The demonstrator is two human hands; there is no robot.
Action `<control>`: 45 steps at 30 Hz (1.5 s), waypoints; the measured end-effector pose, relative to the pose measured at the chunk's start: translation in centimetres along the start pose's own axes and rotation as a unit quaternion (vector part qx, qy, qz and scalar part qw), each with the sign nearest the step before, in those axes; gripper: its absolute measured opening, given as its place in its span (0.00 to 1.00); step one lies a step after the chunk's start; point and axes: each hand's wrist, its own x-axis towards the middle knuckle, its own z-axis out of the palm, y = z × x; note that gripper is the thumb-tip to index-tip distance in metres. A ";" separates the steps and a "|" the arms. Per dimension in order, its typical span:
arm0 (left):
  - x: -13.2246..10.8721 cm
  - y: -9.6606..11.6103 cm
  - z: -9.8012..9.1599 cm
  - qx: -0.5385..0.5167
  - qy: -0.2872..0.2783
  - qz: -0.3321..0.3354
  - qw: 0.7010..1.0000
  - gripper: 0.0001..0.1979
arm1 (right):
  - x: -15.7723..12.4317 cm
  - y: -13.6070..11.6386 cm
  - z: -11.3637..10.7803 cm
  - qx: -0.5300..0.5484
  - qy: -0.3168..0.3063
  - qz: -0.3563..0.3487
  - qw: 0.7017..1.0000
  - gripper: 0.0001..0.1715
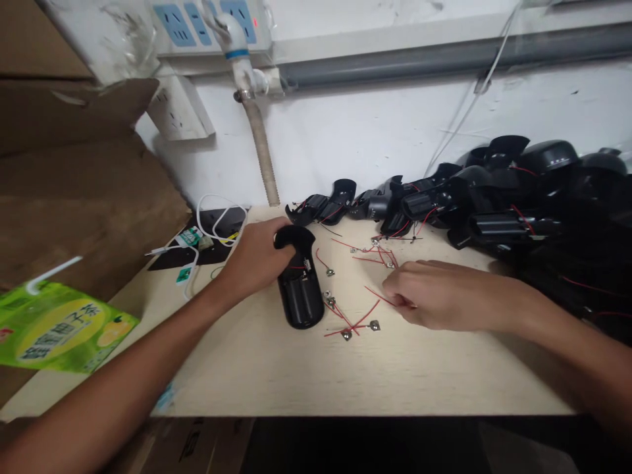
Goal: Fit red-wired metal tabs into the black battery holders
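My left hand [261,253] grips the curved upper end of a black plastic housing [302,296], its thumb inside the hollow. Two rounded channels run along the housing's lower part, and a short red wire shows inside. To the right, my right hand [419,293] is closed in a pinch on a thin red wire [378,295] that sticks out to the left of the fingertips. The wire's other end is hidden in the hand. Between the hands lie several loose red wires with small metal contact plates [347,334], some crossing each other.
A heap of similar black housings [474,191] fills the right and back of the wooden table [276,388]. At left are a green drink carton [69,329] with a straw, a cardboard box [83,197] and white cables [217,214]. A corrugated hose [261,151] hangs by the wall.
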 end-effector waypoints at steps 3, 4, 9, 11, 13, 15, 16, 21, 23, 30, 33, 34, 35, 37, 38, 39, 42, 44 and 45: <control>-0.3 -0.1 0.5 0.041 0.000 -0.001 0.999 0.14 | 0.2 -0.4 -0.4 -0.012 -0.012 -0.028 0.999 0.09; -0.4 -0.1 0.7 0.053 -0.002 -0.004 0.999 0.14 | 0.2 -0.4 -0.6 -0.006 -0.013 -0.036 0.999 0.09; -0.7 0.0 1.5 0.018 -0.035 0.021 0.999 0.17 | 0.0 0.3 -1.0 0.036 -0.001 -0.042 0.998 0.07; -0.8 0.1 1.6 0.001 -0.028 0.024 0.999 0.17 | -0.2 0.6 -1.0 0.055 -0.013 -0.039 0.998 0.06; -0.9 0.2 1.6 0.000 -0.011 0.022 1.000 0.17 | -0.3 0.8 -0.9 0.055 -0.023 -0.030 0.998 0.05; -1.0 0.2 1.6 0.005 0.003 0.025 1.000 0.16 | -0.3 0.8 -0.8 0.045 -0.029 -0.022 0.998 0.07; -1.0 0.3 1.6 0.009 0.009 0.030 0.999 0.16 | -0.3 0.8 -0.8 0.041 -0.033 -0.019 0.998 0.08; -1.2 0.4 1.6 0.051 0.030 0.055 0.997 0.13 | 0.0 0.7 -1.1 0.051 -0.015 -0.039 0.998 0.09; -1.2 0.5 1.5 0.057 0.027 0.060 0.996 0.13 | 0.2 0.8 -1.3 0.054 0.010 -0.056 0.997 0.09; -1.7 1.2 1.3 -0.014 0.004 0.103 0.995 0.18 | 0.9 0.4 -1.2 0.175 0.127 -0.074 0.973 0.09; -2.0 1.4 1.6 -0.061 -0.001 0.117 0.991 0.20 | 1.3 -0.4 -0.6 0.203 0.171 -0.103 0.958 0.14; -2.1 1.5 1.7 -0.068 -0.002 0.115 0.991 0.19 | 1.5 -0.8 -0.3 0.202 0.182 -0.117 0.955 0.12; -2.2 1.5 1.9 -0.071 -0.002 0.111 0.991 0.19 | 1.6 -1.1 0.0 0.200 0.193 -0.127 0.952 0.11; -2.4 1.7 2.1 -0.065 -0.006 0.102 0.993 0.17 | 1.9 -1.7 0.6 0.207 0.218 -0.131 0.945 0.08; -2.4 1.7 2.2 -0.061 -0.009 0.097 0.993 0.16 | 2.1 -2.0 0.8 0.219 0.232 -0.123 0.940 0.07; -2.5 1.8 2.3 -0.057 -0.013 0.091 0.994 0.15 | 2.2 -2.3 1.1 0.235 0.243 -0.110 0.935 0.05; -2.7 2.0 2.6 -0.050 -0.028 0.071 0.996 0.13 | 2.5 -3.4 1.6 0.308 0.260 -0.064 0.913 0.04; -2.8 2.2 2.7 -0.038 -0.034 0.053 0.997 0.13 | 2.8 -4.1 1.8 0.366 0.266 -0.054 0.890 0.04; -2.8 2.3 2.8 -0.027 -0.039 0.043 0.998 0.13 | 3.0 -4.5 2.0 0.393 0.269 -0.058 0.878 0.04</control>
